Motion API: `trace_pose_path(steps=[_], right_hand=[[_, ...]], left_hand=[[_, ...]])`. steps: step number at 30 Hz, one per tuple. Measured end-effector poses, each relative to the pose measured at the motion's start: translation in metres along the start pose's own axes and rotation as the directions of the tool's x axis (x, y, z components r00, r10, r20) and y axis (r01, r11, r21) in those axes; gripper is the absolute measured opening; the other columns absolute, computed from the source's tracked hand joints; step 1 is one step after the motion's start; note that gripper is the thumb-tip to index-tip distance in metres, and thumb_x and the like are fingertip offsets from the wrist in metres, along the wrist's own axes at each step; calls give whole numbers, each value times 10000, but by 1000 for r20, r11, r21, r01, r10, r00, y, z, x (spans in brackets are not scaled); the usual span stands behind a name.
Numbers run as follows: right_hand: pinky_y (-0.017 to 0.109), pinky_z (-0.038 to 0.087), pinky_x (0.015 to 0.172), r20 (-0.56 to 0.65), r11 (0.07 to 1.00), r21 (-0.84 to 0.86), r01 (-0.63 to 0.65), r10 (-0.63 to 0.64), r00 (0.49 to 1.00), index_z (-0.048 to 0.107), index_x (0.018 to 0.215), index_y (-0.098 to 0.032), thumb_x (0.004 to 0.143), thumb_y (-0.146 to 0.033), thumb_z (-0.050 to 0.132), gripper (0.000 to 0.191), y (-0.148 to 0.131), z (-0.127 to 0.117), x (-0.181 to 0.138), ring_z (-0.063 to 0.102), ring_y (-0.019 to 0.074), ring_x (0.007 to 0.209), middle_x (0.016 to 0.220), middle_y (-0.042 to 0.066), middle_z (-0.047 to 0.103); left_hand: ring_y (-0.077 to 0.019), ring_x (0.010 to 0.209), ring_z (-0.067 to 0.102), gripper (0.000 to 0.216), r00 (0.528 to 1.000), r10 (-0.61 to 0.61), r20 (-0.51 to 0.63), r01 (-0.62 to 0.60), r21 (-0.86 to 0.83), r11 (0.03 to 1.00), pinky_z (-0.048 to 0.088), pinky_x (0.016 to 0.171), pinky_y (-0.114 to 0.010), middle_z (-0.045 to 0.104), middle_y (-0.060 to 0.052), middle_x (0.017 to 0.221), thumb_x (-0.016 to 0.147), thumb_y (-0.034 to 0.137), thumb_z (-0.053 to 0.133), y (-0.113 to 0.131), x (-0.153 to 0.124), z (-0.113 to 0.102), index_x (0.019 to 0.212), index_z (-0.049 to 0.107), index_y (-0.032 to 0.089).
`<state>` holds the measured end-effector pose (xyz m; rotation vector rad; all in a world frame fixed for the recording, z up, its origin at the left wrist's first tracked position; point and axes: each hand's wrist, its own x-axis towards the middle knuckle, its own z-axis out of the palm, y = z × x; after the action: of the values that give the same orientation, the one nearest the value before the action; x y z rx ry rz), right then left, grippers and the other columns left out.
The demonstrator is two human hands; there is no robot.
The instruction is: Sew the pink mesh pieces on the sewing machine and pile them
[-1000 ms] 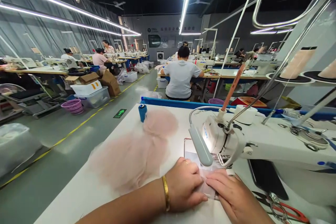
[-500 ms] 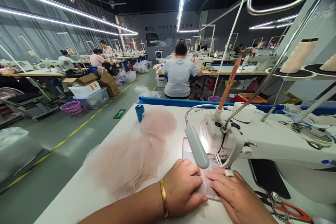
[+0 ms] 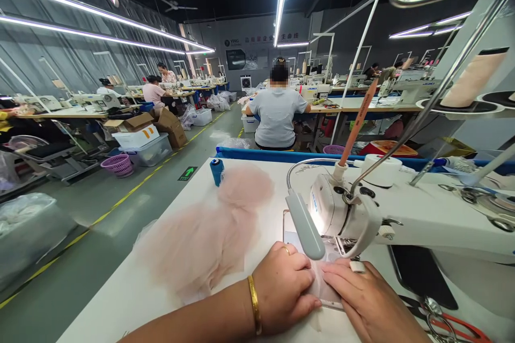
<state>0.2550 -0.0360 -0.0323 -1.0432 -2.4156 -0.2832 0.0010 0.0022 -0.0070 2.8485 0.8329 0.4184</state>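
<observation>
A piece of sheer pale-pink tulle (image 3: 319,281) lies under the sewing machine's (image 3: 328,206) needle area. My left hand (image 3: 284,284), with a gold bangle and a ring, is closed on the tulle's left side, fingers curled. From the right, my right hand (image 3: 358,292) presses the same tulle with fingers held together; its thumb is hidden. A small white block (image 3: 357,266) sits on a right finger. The grey lamp (image 3: 306,225) hides part of the presser foot and needle. More pink tulle (image 3: 197,252) lies loosely heaped on the table left of my hands.
A blue thread spool (image 3: 216,171) stands at the table's far left corner. Right of my hands lie a black phone (image 3: 422,276) and orange-handled scissors (image 3: 462,327). A pencil (image 3: 358,123) stands upright on the machine head. A co-worker (image 3: 277,112) sits ahead, facing away.
The view has shifted slightly, so the surroundings appear a little farther right. Both hands keep nearly the same place on the tulle beside the needle area.
</observation>
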Motion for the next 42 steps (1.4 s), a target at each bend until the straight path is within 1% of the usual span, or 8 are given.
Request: trace_pose_path(steps=[9,16,20,24,27,31,36,42], right_hand=[[358,608,768,-65,997,-71,-27,22,998,709,1228,-204,863,-24,446,485,-3,2,8,769,242,903,1133,42,837],[354,618,886,42,992,92,88,-92,995,709,1203,-282,1019,-368,679,206,-8,-11,7,793,235,1007,1195,33,822],[290,620,794,79,960,259,-104,86,993,702,1088,-283,1074,-188,499,225,-9,2,3,777,190,882,1005,20,807],[264,646,829,5,839,416,-350,383,924,678,1093,-274,1114,-322,495,191,-5,11,0,800,194,924,1035,35,809],[213,647,798,76,741,514,-433,463,883,672,1150,-263,1118,-378,509,202,-3,13,-1,818,187,955,1069,37,822],[218,638,801,113,713,556,-428,445,888,702,1059,-273,1121,-384,495,243,-7,15,1,807,178,888,983,5,814],[247,620,806,18,800,484,-355,397,918,704,1031,-274,1117,-361,513,227,-12,12,7,776,181,871,990,15,800],[293,574,728,70,941,327,-87,67,995,658,876,-263,1105,-283,490,285,-18,-12,13,691,190,754,818,4,714]], left_hand=[[-274,1003,650,307,998,-47,-35,48,23,999,481,929,-443,724,-72,1094,950,486,759,-8,5,5,945,702,184],[-283,1051,634,300,996,-82,37,85,-112,990,478,981,-445,697,-73,1167,874,406,756,-10,0,-3,1076,679,199],[-327,1090,597,649,993,-100,63,109,-155,982,468,1032,-499,643,-103,1223,700,367,768,-9,1,-2,1306,605,203],[-334,1121,580,558,984,-174,44,179,-218,959,464,1037,-504,637,-78,1200,710,402,810,-9,10,4,1221,646,248],[-329,1130,569,521,969,-247,-17,235,-255,938,477,1010,-485,643,-54,1209,701,453,905,-7,20,8,1142,691,279],[-298,1078,586,340,952,-278,-129,245,-228,942,477,968,-452,666,-49,1126,748,404,914,-1,26,14,986,728,247],[-249,990,603,45,955,-190,-230,152,-171,973,446,931,-429,687,-50,1008,864,232,716,0,22,14,864,687,198],[-197,862,581,117,990,45,-135,-58,-89,994,380,853,-427,713,-4,932,896,212,680,-1,0,9,791,636,185]])
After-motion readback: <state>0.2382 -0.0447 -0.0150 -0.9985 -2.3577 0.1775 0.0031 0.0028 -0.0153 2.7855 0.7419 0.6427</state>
